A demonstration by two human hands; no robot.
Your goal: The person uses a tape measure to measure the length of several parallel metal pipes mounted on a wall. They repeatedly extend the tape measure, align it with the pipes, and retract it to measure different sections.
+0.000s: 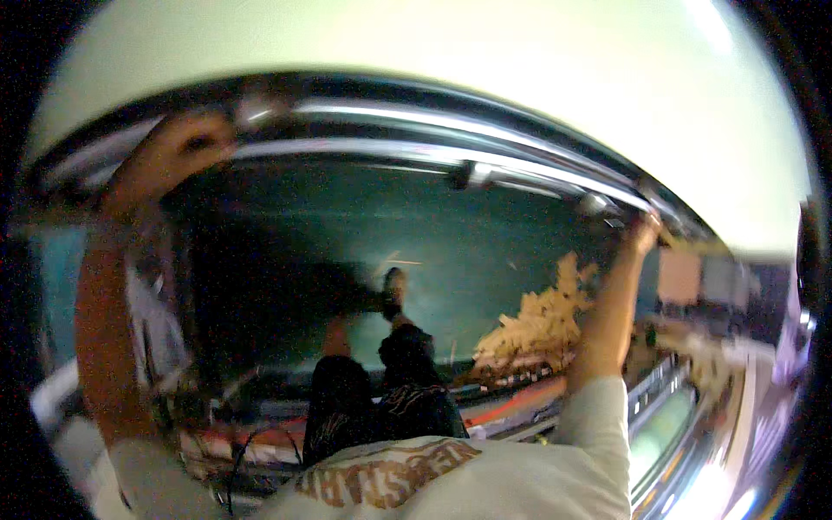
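Observation:
A long shiny metal bar (373, 149) runs across the far side in front of me, beside a second bright rail (416, 120). My left hand (186, 147) is at the bar's left end, its fingers curled closed; blur hides what is in them. Out at the right end of the bar is my right hand (643, 232), small and smeared, with its fingers not readable. Both arms are stretched wide. Beyond the rails spreads a broad pale sheet-like surface (433, 39). A small dark fitting (472, 175) sits on the bar between my hands.
Below lies a dark green floor (468, 251) with a heap of tan scraps (537, 325) at right. My foot (394, 290) stands on it. Machine parts with a red strip (511, 406) run close to my body. A pale green roll (663, 429) lies at lower right.

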